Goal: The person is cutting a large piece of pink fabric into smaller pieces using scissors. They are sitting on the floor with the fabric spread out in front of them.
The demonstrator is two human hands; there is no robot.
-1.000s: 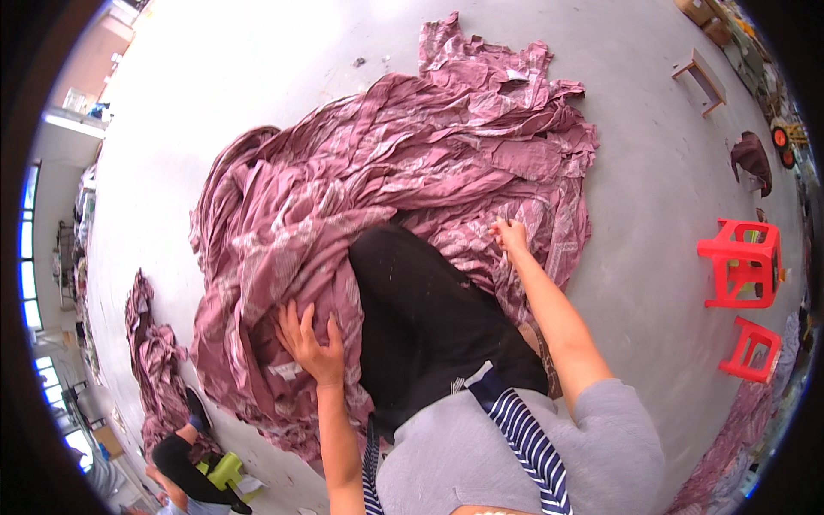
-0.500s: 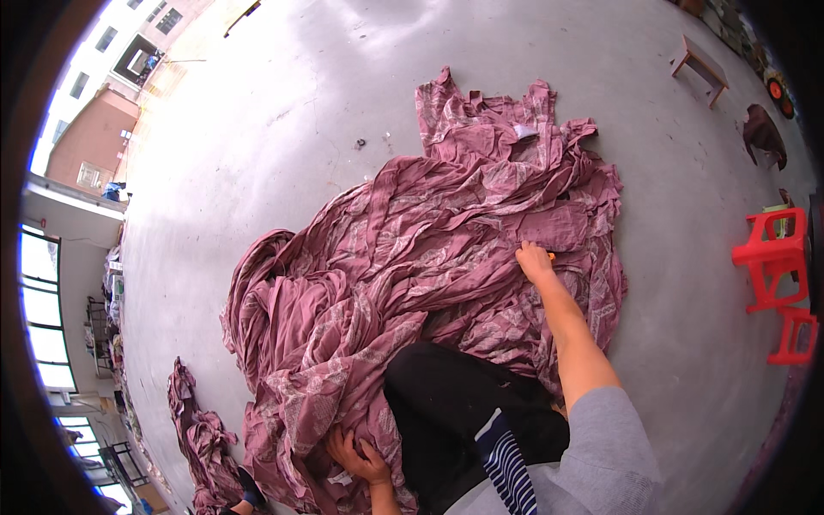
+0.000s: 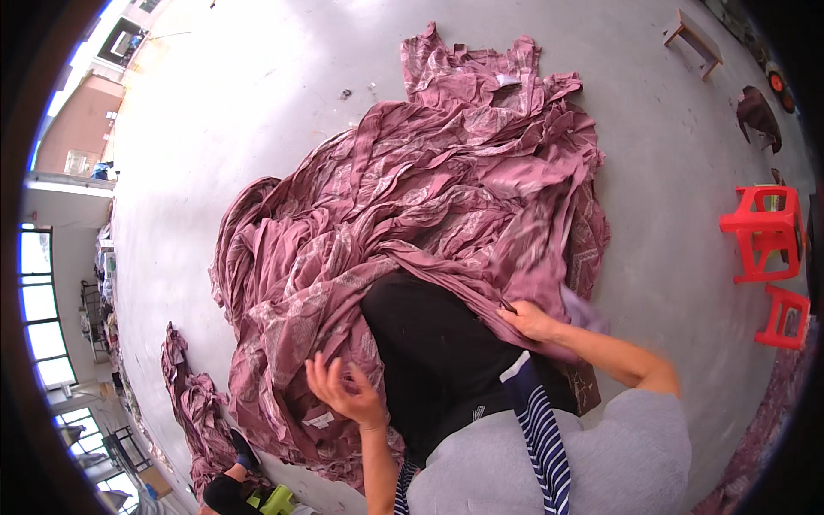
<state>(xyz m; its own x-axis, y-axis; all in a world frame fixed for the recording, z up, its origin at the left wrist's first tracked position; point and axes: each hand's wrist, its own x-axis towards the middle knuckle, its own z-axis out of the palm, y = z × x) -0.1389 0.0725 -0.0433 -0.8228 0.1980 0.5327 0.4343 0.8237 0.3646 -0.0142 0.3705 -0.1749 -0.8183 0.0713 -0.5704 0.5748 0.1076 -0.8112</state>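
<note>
A large heap of dusty-pink patterned cloth (image 3: 412, 189) lies in folds on the floor around my black-trousered leg. My right hand (image 3: 530, 322) is closed on a bunched edge of it, drawn up beside my right thigh; a small dark tip pokes out by the fingers, too little to name. The cloth near this hand is blurred by motion. My left hand (image 3: 345, 390) is raised over the near left of the heap, fingers spread, holding nothing. Just below it a white label (image 3: 319, 421) shows on the cloth.
Red plastic stools (image 3: 766, 236) and a small wooden bench (image 3: 693, 43) stand at the right. At lower left lies a smaller pink cloth pile (image 3: 193, 395), beside another person's foot (image 3: 245, 451) and a green stool (image 3: 279, 500). A striped navy strap (image 3: 539, 429) hangs over my lap.
My right hand has come back toward my lap, pulling cloth with it. The left hand has lifted off the cloth and spread its fingers. The whole view has shifted slightly.
</note>
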